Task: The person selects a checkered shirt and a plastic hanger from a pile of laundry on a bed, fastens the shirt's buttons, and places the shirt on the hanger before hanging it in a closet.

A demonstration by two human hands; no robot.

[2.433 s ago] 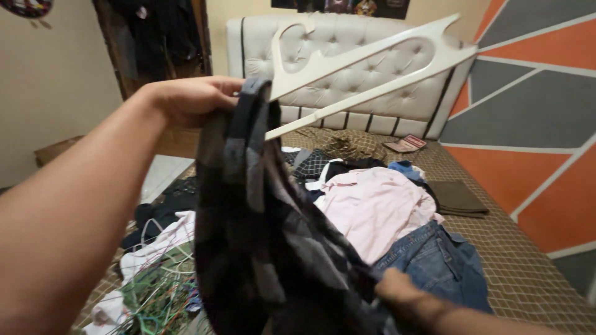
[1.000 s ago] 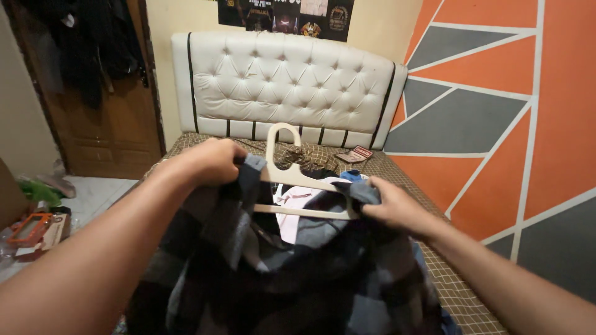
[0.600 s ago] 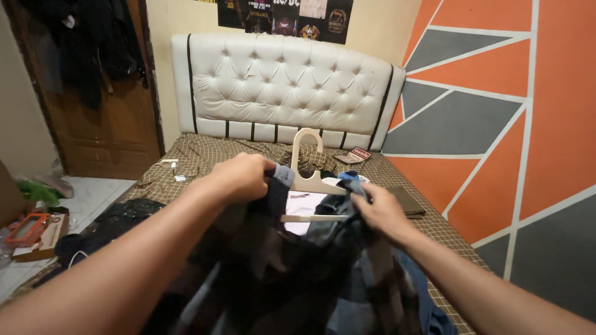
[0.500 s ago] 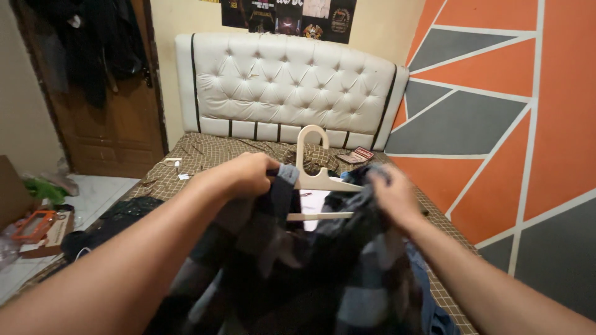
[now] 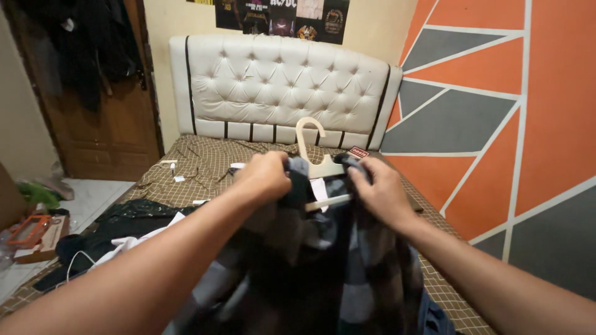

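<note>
A dark plaid shirt hangs on a cream hanger held up at centre frame, its hook at 12 o'clock. Behind it lies the bed with a tufted white headboard; dark clothes lie at 9 o'clock. The left hand is clamped on the shirt's left shoulder, and the right hand is clamped on its right shoulder, both forearms reaching forward.

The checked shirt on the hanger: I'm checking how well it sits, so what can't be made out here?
Head view only:
- Hanger shoulders: covered by the checked shirt and both hands.
- Shirt hem: cut off by the bottom edge.
- Left hand and right hand fingertips: buried in fabric.
</note>
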